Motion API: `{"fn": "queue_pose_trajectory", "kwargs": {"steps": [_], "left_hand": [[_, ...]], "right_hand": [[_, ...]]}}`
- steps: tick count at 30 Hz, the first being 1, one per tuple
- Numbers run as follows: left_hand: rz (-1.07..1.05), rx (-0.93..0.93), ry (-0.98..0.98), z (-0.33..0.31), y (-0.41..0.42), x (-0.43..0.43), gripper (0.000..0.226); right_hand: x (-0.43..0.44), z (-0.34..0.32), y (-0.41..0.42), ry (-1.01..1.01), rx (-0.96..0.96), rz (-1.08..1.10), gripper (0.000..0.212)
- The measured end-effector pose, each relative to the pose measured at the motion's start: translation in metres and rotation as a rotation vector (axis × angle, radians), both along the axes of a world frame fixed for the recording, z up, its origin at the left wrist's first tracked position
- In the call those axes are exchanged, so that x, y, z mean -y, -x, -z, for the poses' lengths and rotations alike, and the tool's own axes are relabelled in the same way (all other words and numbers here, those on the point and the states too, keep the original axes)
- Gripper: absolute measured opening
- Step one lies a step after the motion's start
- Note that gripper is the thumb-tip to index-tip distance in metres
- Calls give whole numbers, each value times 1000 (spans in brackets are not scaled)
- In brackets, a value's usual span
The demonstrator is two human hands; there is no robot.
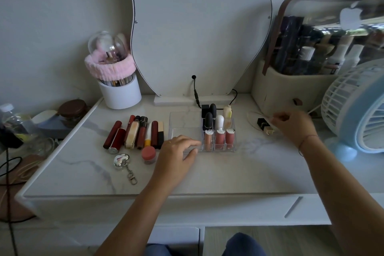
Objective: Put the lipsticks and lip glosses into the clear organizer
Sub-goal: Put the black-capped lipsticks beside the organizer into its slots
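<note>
I've got the left hand (176,151) flat on the front edge of the clear organizer (185,124), fingers spread, gripping nothing. Right hand (291,124) is out to the right by the black lipstick (263,123) lying on the marble top; fingers curled close, blurred, can't tell if they hold anything. Organizer's right slots carry three pink glosses (220,138) in front, w/ more tubes behind. A row of loose lipsticks (135,133) lies just left of the organizer.
</note>
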State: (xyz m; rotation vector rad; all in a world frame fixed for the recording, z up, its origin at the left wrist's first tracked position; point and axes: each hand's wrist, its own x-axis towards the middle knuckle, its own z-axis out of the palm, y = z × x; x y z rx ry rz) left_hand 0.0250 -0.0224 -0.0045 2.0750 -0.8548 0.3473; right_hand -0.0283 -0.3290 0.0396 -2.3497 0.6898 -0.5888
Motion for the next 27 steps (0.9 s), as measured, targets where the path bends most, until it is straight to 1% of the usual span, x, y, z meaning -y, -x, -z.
{"fn": "queue_pose_trajectory", "kwargs": {"steps": [3, 6, 9, 12, 15, 18, 20, 22, 24, 27], "left_hand": [[-1, 2, -4, -1, 1, 0, 17], [-5, 4, -2, -1, 2, 0, 17], [-5, -1, -7, -2, 2, 0, 18], [2, -9, -5, -2, 1, 0, 18], [-3, -14, -12, -1, 0, 0, 18], [-3, -17, -17, -1, 1, 0, 18], [-3, -18, -10, -1, 1, 0, 18], [-3, -16, -6, -1, 1, 0, 18], [-3, -16, -9, -1, 1, 0, 18], [-6, -23, -9, -1, 1, 0, 18]], "right_hand": [[1, 6, -10, -49, -121, -15, 32], [-4, 11, -21, 17, -244, -12, 44], [-7, 19, -23, 37, -304, 22, 44], [-10, 22, -17, 27, -209, 56, 36], [-14, 19, -12, -15, -57, -11, 32], [-24, 9, -9, -233, 104, -104, 31], [-35, 0, -9, -388, 207, -176, 27], [-47, -9, -11, -494, 295, -247, 21], [-59, -17, -13, -510, 343, -316, 23], [-72, -21, -17, -427, 345, -386, 29]]}}
